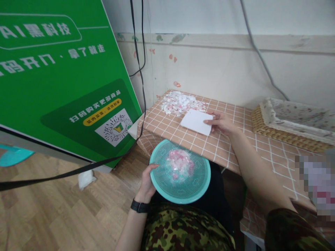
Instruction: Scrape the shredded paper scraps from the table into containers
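My left hand [147,183] grips the rim of a round turquoise plastic colander [195,192], held just below the table's front edge. Inside it lies a small heap of pink and white scraps [180,163], which look like thin paper or plastic. Over the table, my right hand [221,122] is closed on the right end of a white card [196,122], thumb on top and fingers at the far side. Just beyond the card, a spread pile of white and pink scraps [180,102] lies on the tabletop.
A brown checked cloth covers the table [220,148] against the wall. To the right stands a wicker basket [285,134] with a fabric lining. A large green panel [65,87] fills the left, with black straps [142,104] hanging beside it. A white bag-like item [86,179] lies on the wooden floor.
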Motion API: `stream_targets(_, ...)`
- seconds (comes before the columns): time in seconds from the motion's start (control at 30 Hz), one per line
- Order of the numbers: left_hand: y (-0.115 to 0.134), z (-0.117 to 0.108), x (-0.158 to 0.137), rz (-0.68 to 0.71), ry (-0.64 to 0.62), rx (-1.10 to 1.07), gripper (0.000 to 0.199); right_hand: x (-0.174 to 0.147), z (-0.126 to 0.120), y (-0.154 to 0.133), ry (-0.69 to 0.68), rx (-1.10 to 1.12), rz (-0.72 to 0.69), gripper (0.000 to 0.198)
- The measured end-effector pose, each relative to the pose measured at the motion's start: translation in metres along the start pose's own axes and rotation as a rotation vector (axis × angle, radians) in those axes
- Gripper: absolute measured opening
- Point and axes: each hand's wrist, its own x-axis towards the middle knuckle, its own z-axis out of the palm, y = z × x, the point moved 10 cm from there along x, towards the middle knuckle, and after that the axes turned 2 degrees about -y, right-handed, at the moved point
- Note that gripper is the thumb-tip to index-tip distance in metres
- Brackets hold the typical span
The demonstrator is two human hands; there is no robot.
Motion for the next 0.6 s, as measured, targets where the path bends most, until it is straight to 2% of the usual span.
stream_targets(0.1, 0.002, 0.000, 0.000, 0.011, -0.004, 0.009, 0.012, 0.002, -0.022, -0.001, 0.233, -0.048, -0.055, 0.057)
stream_targets(0.23, 0.003, -0.002, 0.001, 0.010, -0.002, 0.000, 0.013, 0.006, -0.015, 0.004, 0.243, -0.092, -0.076, 0.057)
stream_targets(0.4, 0.004, -0.006, 0.003, 0.007, 0.003, -0.033, 0.013, 0.006, 0.011, 0.003, 0.060, -0.084, -0.076, 0.056)
stream_targets(0.6, 0.005, -0.007, 0.002, 0.015, 0.012, -0.027, 0.012, -0.009, 0.058, 0.009, -0.339, -0.087, 0.061, 0.046)
